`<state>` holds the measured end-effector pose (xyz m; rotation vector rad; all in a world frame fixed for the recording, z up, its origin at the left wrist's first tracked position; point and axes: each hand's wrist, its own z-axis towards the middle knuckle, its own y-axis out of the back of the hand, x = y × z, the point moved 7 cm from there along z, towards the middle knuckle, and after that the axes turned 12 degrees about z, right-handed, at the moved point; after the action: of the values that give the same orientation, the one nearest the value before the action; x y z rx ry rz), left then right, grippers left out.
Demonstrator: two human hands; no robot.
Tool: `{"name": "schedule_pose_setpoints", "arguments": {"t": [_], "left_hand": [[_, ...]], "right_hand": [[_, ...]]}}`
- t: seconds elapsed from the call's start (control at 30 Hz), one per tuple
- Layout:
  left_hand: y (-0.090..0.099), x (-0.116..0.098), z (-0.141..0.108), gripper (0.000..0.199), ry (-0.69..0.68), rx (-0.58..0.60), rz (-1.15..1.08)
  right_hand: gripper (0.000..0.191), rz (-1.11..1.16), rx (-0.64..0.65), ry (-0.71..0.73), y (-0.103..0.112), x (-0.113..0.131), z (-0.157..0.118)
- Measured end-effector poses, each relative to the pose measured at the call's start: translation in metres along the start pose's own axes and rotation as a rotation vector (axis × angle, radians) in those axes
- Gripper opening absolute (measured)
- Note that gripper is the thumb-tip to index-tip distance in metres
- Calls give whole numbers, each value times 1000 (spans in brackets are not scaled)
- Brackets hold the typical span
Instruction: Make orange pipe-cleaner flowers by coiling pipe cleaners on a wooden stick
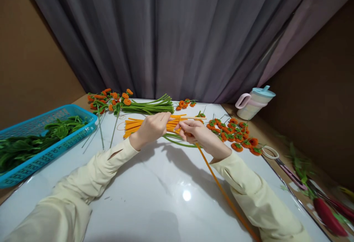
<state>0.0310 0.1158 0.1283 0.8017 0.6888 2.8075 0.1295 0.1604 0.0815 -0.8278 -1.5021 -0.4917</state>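
Note:
My left hand [156, 126] is closed round a thin wooden stick [195, 118] whose free end points right. Orange pipe cleaner is coiled round the stick beside my fingers. My right hand [195, 129] pinches the orange pipe cleaner [212, 168] close to that coil, and its long tail runs down toward the bottom edge. Behind and under both hands lies a bundle of orange pipe cleaners [132, 126], partly hidden by my left hand. A few green pipe cleaners [179, 141] curve just below the hands.
Left stands a blue basket [91, 118] of green fuzzy leaves [62, 127]. Orange flowers [103, 96] and green stems [152, 105] lie at the back; more orange flower heads [232, 131] lie right. A lidded cup [254, 104], a white ring [270, 152] and red-handled pliers [329, 216] line the right side.

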Motion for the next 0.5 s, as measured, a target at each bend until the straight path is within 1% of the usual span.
{"name": "schedule_pose_setpoints", "arguments": {"t": [0.07,0.17,0.23,0.3,0.37,0.4,0.5], "left_hand": [[-5,-2,-1,19,-20,93,6],[-14,-8,-3,19,-82,286,13],[-18,-14,-4,20,-150,401,0],[-20,-19,-6,21,-234,475,-33],[-20,-23,-7,20,-309,523,-83],[-20,-24,-8,19,-331,539,-116],[-17,-20,-8,18,-309,541,-281]], "right_hand": [[24,-292,-38,70,4,4,1],[26,-726,-7,162,2,7,-2],[22,-982,-5,159,3,6,-5],[17,-1208,-39,127,7,8,-8],[16,-1325,-45,120,11,11,-9],[16,-1328,-23,133,12,13,-9],[18,-1196,112,215,12,21,-9]]}}
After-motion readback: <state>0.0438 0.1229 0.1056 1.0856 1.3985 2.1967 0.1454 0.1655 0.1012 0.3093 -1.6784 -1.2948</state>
